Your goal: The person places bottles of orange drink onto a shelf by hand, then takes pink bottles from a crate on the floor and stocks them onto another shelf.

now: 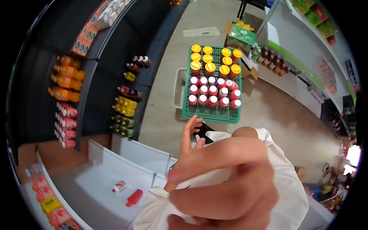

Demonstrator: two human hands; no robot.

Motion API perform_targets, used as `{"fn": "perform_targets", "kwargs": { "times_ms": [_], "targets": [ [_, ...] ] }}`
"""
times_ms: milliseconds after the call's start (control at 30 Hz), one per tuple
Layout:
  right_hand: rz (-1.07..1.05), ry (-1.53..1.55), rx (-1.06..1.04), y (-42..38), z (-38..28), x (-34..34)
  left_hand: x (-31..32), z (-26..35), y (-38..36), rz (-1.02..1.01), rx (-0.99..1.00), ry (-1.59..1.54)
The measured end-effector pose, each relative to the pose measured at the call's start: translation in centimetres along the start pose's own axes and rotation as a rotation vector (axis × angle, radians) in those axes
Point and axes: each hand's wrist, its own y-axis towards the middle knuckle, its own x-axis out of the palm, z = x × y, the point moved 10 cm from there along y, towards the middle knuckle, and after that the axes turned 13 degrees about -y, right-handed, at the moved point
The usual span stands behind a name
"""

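My right hand (234, 180) looms very near the camera, slightly blurred. Its bent fingers point left, with gaps between them and nothing visible in them. Beyond it, my left hand (188, 140) is raised with the fingers loosely spread, holding nothing. Just past its fingertips is the near edge of a green plastic crate (211, 114). In the crate's far part stand several red containers with yellow lids (209, 69). Several red bottles with white caps (213, 100) fill rows nearer to me, and the crate's front strip shows bare.
Dark shelves at left hold orange soda bottles (69, 82) and yellow drink bottles (124, 107). On the white shelf (96, 180) below lie a small white-capped bottle (119, 186) and a red bottle (134, 197). A green box (241, 36) stands behind the crate; more shelves line the right.
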Motion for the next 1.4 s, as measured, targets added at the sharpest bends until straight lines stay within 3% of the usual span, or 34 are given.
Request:
{"fn": "perform_targets", "kwargs": {
  "times_ms": [133,200,267,400,567,667,733,767,833,900,1067,1133,1200,1233,1400],
  "targets": [
    [0.104,-0.212,0.262,0.9,4.8,-3.0,0.7,-2.6,5.7,-0.212,-0.153,0.292],
    [0.147,-0.302,0.375,1.2,6.8,-3.5,0.8,-4.6,8.0,-0.294,-0.106,0.445],
    [0.163,-0.282,0.298,1.7,8.1,-3.6,1.7,-6.4,9.6,-0.386,-0.036,0.569],
    [0.139,-0.240,0.096,2.3,10.6,-2.6,2.3,-11.9,12.0,-0.588,-0.124,0.610],
    [-0.034,-0.289,0.074,0.8,17.3,-0.4,-3.4,-21.8,14.2,-0.658,-0.210,0.798],
    [-0.367,-0.461,0.425,-6.4,26.9,3.1,-9.4,-28.7,14.3,-0.623,-0.286,0.657],
    [-0.539,-0.378,0.913,-18.1,34.8,5.6,-10.2,-30.9,15.2,-0.616,-0.325,0.675],
    [-0.598,-0.294,1.179,-24.8,37.2,6.6,-10.1,-31.4,15.7,-0.631,-0.340,0.745],
    [-0.682,-0.307,1.402,-34.7,39.1,8.0,-8.0,-30.5,16.9,-0.716,-0.335,1.136],
    [-0.676,-0.378,1.510,-41.8,39.9,9.4,-6.8,-29.8,17.0,-0.743,-0.187,1.047],
    [-0.594,-0.479,1.770,-47.8,40.1,12.1,-5.9,-29.9,17.0,-0.892,-0.025,1.087],
    [-0.568,-0.500,1.873,-49.2,41.0,11.8,-7.1,-30.8,17.2,-0.829,0.018,0.990],
    [-0.518,-0.496,1.796,-50.2,41.1,13.1,-7.5,-30.5,16.8,-0.957,-0.056,0.950],
    [-0.541,-0.472,1.848,-49.9,40.5,13.5,-7.8,-29.5,16.7,-0.975,-0.065,0.881],
    [-0.297,-0.497,1.702,-49.5,36.8,14.2,-7.6,-23.9,15.9,-0.990,-0.186,0.706]
  ]
}}
